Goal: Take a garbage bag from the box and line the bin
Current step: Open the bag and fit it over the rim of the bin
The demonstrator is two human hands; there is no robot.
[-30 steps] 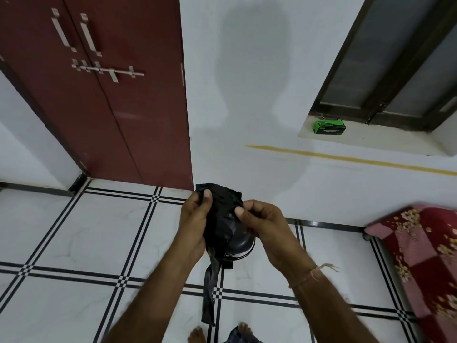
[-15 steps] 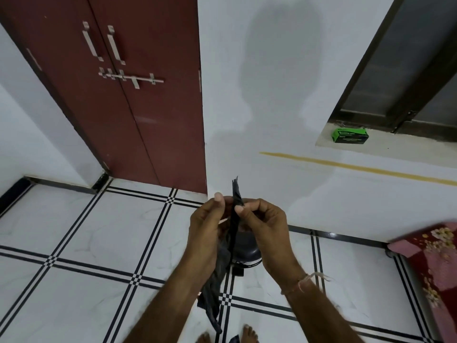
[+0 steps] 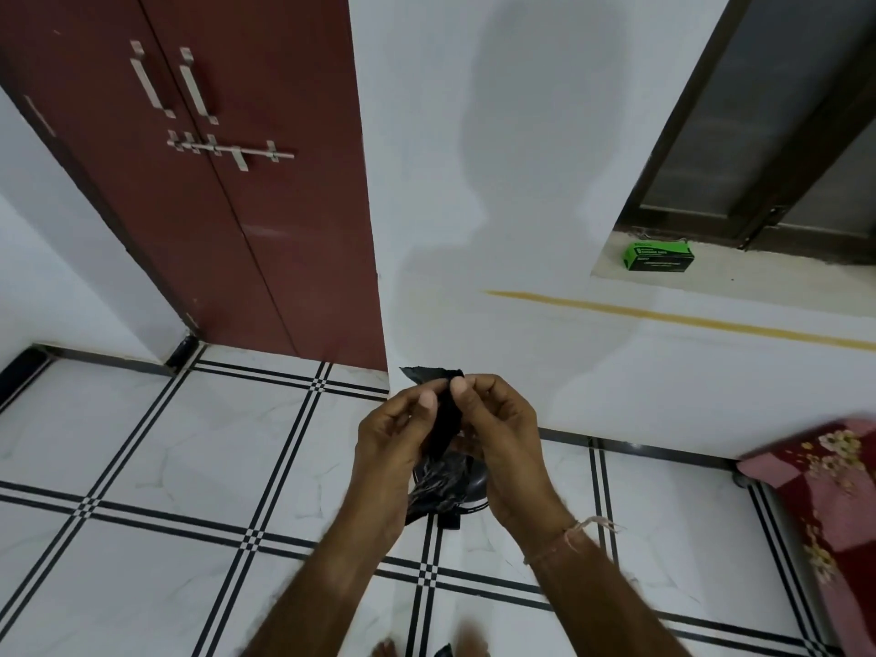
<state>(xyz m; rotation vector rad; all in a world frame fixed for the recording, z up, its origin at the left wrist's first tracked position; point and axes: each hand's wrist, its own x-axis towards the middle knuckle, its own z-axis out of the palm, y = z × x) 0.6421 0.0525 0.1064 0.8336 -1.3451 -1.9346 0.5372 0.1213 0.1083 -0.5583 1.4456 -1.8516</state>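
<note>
Now, at centre frame, the left hand [image 3: 393, 433] and right hand [image 3: 497, 429] each pinch the top edge of the black bag [image 3: 443, 426], thumbs pressed close together. Its tail hangs crumpled over the dark bin [image 3: 474, 488] on the floor [image 3: 189, 467], mostly hidden behind the hands. Thin film may cling shut, so rubbing at the wrong, sealed end would open nothing; a hard pull could tear it. At right, the green box [image 3: 659, 257] sits on the sill [image 3: 758, 282].
</note>
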